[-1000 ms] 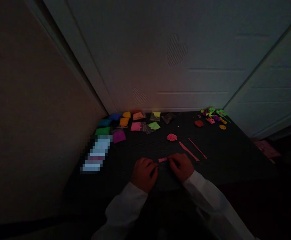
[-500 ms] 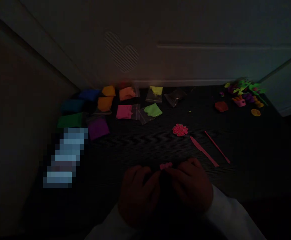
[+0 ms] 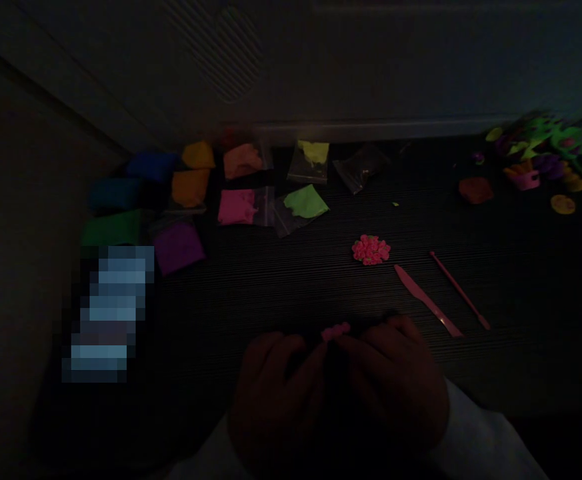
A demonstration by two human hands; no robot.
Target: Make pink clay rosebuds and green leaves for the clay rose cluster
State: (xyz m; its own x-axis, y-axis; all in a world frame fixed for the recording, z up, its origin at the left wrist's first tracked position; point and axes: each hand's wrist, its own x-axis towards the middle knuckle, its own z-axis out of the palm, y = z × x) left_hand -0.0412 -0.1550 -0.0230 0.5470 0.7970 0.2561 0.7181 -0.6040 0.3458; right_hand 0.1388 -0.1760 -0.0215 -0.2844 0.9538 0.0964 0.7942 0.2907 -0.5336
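A small lumpy strip of pink modelling clay shows between the fingertips of both hands, just above the dark tabletop. My left hand grips its left end with thumb and curled fingers. From the other side my right hand pinches it, fingers bent. Dim light hides much of the fingers and the strip's underside. Beyond the hands lies a pink clay flower cluster with bits of green. To its right are a pink plastic knife and a thin pink modelling stick, both lying slantwise.
Bagged clay lies at the back left, including a purple packet, a pink one and a light green one. A blurred, lit screen is at left. Colourful clay pieces crowd the back right corner, near a reddish lump.
The view has tipped downward and come closer, so the table items appear higher and larger. Both hands keep hold of the pink clay strip, with little shift in their grip.
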